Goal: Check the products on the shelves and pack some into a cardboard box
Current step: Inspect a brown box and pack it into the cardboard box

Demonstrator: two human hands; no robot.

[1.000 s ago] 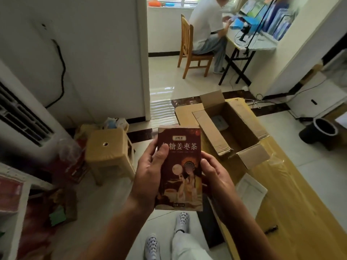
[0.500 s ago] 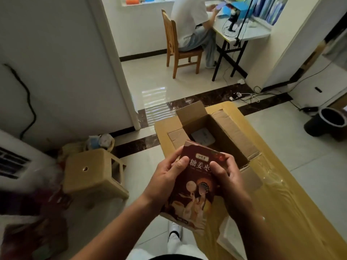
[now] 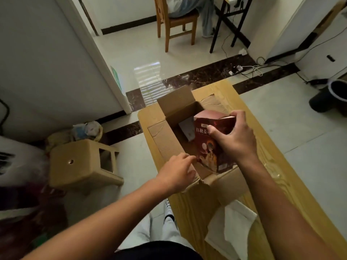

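One tea box point(image 3: 206, 152), right grip point(image 3: 234, 139), over carton point(image 3: 176, 102)

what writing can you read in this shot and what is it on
"红糖姜": front of the tea box; the rest is covered by the right hand.
Small logo above that line: too blurred to read.
Small print at the tea box's lower edge: too small to read.
On the cardboard box: no readable text.
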